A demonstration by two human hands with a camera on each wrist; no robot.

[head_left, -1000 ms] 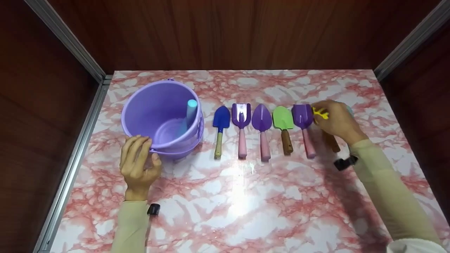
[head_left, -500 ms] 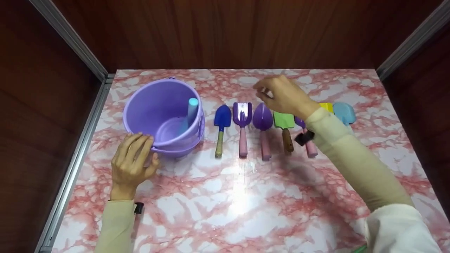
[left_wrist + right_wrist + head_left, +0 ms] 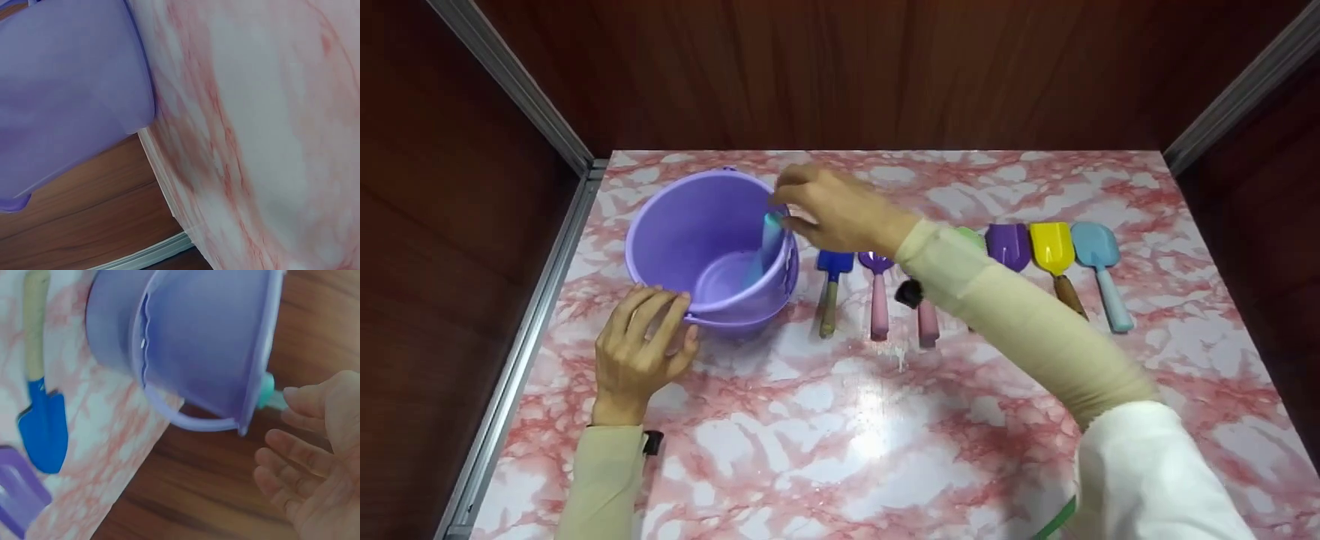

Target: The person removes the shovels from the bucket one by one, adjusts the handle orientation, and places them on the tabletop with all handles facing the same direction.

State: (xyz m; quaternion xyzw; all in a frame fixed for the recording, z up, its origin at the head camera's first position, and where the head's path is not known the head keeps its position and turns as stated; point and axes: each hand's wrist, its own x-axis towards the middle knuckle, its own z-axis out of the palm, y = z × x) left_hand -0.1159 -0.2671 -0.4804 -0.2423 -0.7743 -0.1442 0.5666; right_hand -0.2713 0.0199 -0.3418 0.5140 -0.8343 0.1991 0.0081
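Observation:
On the left stands a purple bucket [image 3: 712,296] with a shovel or trowel inside. Its teal handle [image 3: 772,238] leans against the right wall; the tool's lower end is hard to make out. My left hand [image 3: 637,349] rests its fingertips on the bucket's near-left rim, thumb apart and below. My right hand [image 3: 840,210] is at the right rim, beside the teal handle's top. In the right wrist view, its fingers [image 3: 292,461] are loosely spread, with the thumb close to a pale, blurred piece beside the teal end [image 3: 266,389]. No firm grip shows.
Right of the bucket lies a row: a blue trowel [image 3: 832,262], a purple tool with pink handle [image 3: 879,304], another pink handle [image 3: 928,322], a partly hidden green blade [image 3: 971,237], and purple [image 3: 1008,246], yellow [image 3: 1051,244] and light-blue [image 3: 1096,244] shovels. Wooden walls [image 3: 885,75] enclose the table.
My right hand has swept left from the yellow shovel across the row to the bucket's right rim. The left hand stays at the rim, its wrist shifted slightly left.

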